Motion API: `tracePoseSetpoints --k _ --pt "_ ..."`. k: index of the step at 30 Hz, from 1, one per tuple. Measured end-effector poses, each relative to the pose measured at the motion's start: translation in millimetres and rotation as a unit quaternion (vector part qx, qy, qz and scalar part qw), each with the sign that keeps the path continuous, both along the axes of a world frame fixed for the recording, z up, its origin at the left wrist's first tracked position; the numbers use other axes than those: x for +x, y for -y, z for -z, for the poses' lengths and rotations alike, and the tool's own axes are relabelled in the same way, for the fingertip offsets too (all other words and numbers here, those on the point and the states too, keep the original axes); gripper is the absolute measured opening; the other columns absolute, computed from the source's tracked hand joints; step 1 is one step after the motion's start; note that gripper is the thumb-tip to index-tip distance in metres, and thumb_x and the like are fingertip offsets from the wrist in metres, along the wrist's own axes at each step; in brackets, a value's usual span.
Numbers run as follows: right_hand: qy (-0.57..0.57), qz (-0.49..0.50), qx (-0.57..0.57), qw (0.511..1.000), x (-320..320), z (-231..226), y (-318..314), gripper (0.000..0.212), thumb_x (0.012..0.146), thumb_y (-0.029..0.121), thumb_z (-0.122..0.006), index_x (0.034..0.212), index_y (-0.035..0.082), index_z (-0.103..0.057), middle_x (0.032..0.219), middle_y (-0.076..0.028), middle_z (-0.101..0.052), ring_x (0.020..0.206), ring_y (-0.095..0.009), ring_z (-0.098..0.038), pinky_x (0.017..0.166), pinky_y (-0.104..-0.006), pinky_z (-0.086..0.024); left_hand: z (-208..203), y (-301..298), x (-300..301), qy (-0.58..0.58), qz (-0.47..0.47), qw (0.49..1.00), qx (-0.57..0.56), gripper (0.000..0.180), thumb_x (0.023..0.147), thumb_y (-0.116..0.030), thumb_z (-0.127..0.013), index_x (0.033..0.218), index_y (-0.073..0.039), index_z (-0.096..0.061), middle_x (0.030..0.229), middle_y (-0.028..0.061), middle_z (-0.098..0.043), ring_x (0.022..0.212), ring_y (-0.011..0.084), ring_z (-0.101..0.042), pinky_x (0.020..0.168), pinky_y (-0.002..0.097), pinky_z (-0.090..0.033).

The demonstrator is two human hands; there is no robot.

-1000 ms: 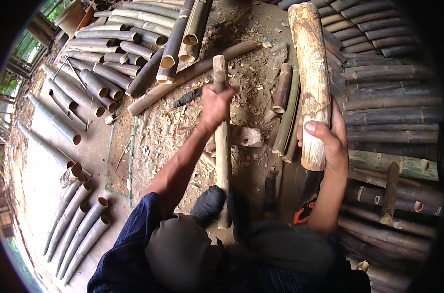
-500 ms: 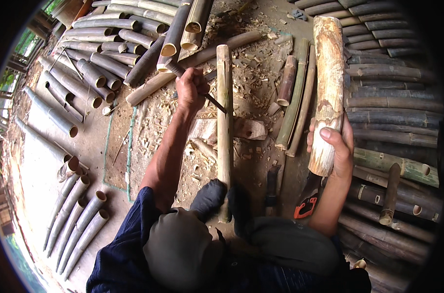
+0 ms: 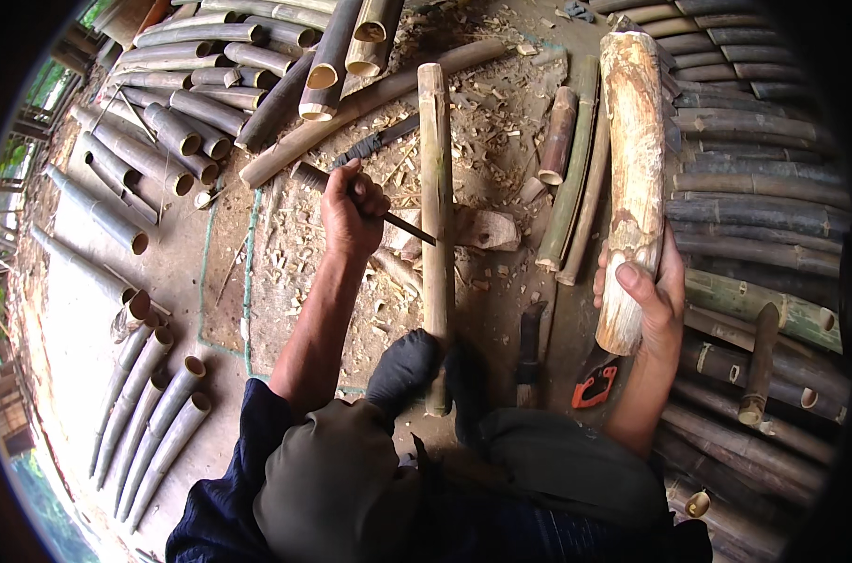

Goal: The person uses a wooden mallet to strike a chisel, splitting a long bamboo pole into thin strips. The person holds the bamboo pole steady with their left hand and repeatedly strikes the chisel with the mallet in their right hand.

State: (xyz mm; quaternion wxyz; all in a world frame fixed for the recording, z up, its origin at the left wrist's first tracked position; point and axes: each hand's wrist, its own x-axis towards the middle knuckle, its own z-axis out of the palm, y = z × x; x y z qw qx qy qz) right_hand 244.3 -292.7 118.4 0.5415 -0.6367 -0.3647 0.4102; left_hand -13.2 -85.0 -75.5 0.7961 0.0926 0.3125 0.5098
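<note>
My left hand [image 3: 354,208] is closed around the handle of a chisel [image 3: 407,227], whose dark blade points down to the right. Its tip meets the side of a pale bamboo pole [image 3: 434,169], as far as I can tell touching it. The pole lies lengthwise in front of me, its near end between my two dark-covered feet [image 3: 405,368]. My right hand [image 3: 643,291] grips the lower end of a thick, rough wooden club [image 3: 634,141], raised to the right of the pole. Beneath the pole sits a wooden block [image 3: 487,229], partly hidden by it.
Wood chips cover the ground. A saw with an orange handle [image 3: 595,387] and a dark-handled tool [image 3: 529,347] lie near my right leg. Split bamboo [image 3: 570,178] rests beyond them. Bamboo stacks [image 3: 759,202] fill the right; more poles [image 3: 177,413] lie left. A dark-wrapped blade [image 3: 374,145] lies ahead.
My left hand has shifted slightly left and down, with the chisel tip lower along the pole. The club in my right hand sits slightly lower. The whole view has shifted a little.
</note>
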Motion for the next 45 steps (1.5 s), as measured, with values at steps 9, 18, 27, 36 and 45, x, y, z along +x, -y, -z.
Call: tracePoseSetpoints --k 9,18,27,36,45 --pt "0.000 -0.001 -0.013 1.000 -2.7 3.0 0.6 0.080 0.078 0.027 -0.078 0.142 0.000 -0.039 0.092 -0.014 -0.063 0.067 -0.018 -0.065 0.056 -0.0292 -0.057 -4.5 4.0 10.5 -0.023 0.028 0.999 0.027 0.030 0.096 -0.022 -0.057 0.070 -0.016 -0.044 0.057 -0.0036 -0.035 0.049 0.0107 -0.028 0.049 0.0299 -0.026" --pt "-0.002 0.007 -0.014 1.000 -0.7 -0.6 3.5 0.079 0.078 0.025 -0.077 0.143 0.000 -0.039 0.092 -0.013 -0.062 0.067 -0.018 -0.065 0.055 -0.0291 -0.057 -13.4 13.3 20.8 -0.072 0.037 0.996 0.049 0.033 0.096 -0.021 -0.058 0.067 -0.014 -0.043 0.057 -0.0027 -0.032 0.050 0.0114 -0.028 0.049 0.0296 -0.026" --pt "0.021 -0.002 -0.015 1.000 -0.6 -9.2 6.1 0.077 0.080 0.024 -0.075 0.143 -0.001 -0.039 0.094 -0.014 -0.063 0.067 -0.018 -0.065 0.055 -0.0298 -0.056 -32.5 29.6 33.0 -0.189 0.020 0.973 0.134 0.024 0.093 -0.014 -0.065 0.070 -0.010 -0.056 0.059 -0.0027 -0.046 0.047 0.0075 -0.040 0.042 0.0261 -0.034" --pt "0.259 0.051 0.232 0.936 15.2 -122.3 -66.9 0.054 0.088 0.019 -0.069 0.133 -0.005 -0.051 0.101 -0.016 -0.067 0.070 -0.019 -0.068 0.061 -0.0307 -0.058 -49.7 50.0 86.5 -0.428 0.079 0.835 0.337 0.034 0.096 -0.021 -0.067 0.070 0.001 -0.067 0.056 0.0060 -0.060 0.048 0.0123 -0.053 0.048 0.0338 -0.045" --pt "0.397 -0.264 -0.145 0.867 -20.7 -52.5 -107.3 0.090 0.070 0.020 -0.079 0.145 -0.007 -0.036 0.129 -0.029 -0.058 0.115 -0.035 -0.061 0.101 -0.0428 -0.049 -48.9 47.6 77.2 -0.407 0.136 0.859 0.278 0.028 0.096 -0.022 -0.070 0.077 -0.002 -0.070 0.062 -0.0009 -0.059 0.053 0.0056 -0.048 0.047 0.0293 -0.039"
